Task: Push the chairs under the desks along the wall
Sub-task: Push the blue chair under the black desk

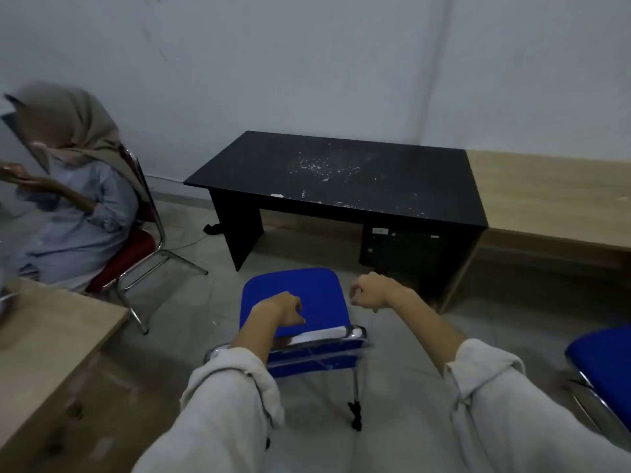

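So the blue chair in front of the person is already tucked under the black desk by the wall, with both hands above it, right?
Not quite. The head view shows the blue chair short of the black desk, on open floor. The left hand and right hand are above it.

Second blue chair [604, 367]: cut by right edge | wooden counter [553, 196]: runs off right | seated person [71, 213]: blurred, left edge crops.
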